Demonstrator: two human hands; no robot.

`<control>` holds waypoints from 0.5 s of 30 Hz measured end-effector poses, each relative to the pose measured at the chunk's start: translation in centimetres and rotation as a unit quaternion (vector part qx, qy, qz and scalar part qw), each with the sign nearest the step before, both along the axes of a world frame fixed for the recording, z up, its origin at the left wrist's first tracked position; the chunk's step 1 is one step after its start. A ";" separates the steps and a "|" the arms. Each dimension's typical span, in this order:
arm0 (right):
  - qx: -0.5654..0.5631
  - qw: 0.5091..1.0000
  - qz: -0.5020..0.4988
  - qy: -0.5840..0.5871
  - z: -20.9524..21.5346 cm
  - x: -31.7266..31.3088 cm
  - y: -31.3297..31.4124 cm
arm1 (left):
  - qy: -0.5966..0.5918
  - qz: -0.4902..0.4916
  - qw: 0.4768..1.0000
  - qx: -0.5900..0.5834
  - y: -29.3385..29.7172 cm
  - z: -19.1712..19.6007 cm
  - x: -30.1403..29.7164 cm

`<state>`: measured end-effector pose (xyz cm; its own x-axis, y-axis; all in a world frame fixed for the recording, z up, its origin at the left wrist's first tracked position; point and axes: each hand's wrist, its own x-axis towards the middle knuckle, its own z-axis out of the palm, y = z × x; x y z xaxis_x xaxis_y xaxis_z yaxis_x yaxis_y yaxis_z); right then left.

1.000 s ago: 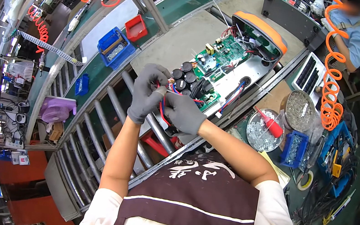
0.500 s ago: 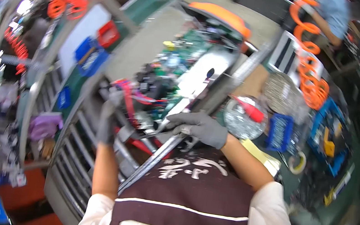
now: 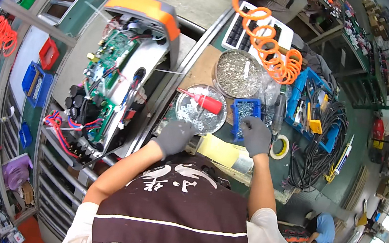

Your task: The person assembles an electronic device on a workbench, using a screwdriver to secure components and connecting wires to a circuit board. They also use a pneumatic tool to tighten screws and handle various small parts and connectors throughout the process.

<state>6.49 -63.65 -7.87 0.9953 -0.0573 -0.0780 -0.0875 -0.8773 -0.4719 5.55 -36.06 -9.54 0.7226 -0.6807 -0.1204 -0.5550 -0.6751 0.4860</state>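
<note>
My left hand (image 3: 175, 137), in a grey glove, is at the near left rim of a round metal tray (image 3: 183, 101) of small silvery parts. Its fingers are curled in, and anything inside them is hidden. A red squeeze bottle (image 3: 208, 104) with a thin nozzle lies across that tray. Over the near right corner of a small blue bin (image 3: 238, 133) of screws is my gloved right hand (image 3: 256, 137), fingers drawn together; I cannot make out what they hold. Left of both hands stands an opened device with an orange and grey cover (image 3: 143, 7), a green circuit board (image 3: 114, 58) and red and blue wires (image 3: 61, 132).
Behind the bin sits a round tin (image 3: 238, 74) of small metal parts, beneath an orange coiled hose (image 3: 269, 47). To the right are a tape roll (image 3: 279, 147), black cables (image 3: 317, 151) and a blue crate (image 3: 303, 89). Metal rollers (image 3: 60, 177) run at left. Another person (image 3: 323, 229) bends down far right.
Both hands have left the device's near end and moved right, the left to the round tray, the right to the blue bin. The view has swung right.
</note>
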 end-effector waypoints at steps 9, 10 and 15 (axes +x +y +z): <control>-0.098 0.977 0.084 0.168 -2.5 0.9 -4.3 | -0.166 -0.027 0.985 -0.020 -10.0 -0.8 6.8; -0.093 0.974 0.099 0.179 -2.8 0.8 -3.7 | -0.160 -0.017 0.987 -0.020 -10.6 1.1 8.5; -0.028 0.995 0.012 0.092 -3.3 0.5 -3.4 | -0.166 -0.086 0.981 -0.058 -11.1 -2.6 15.0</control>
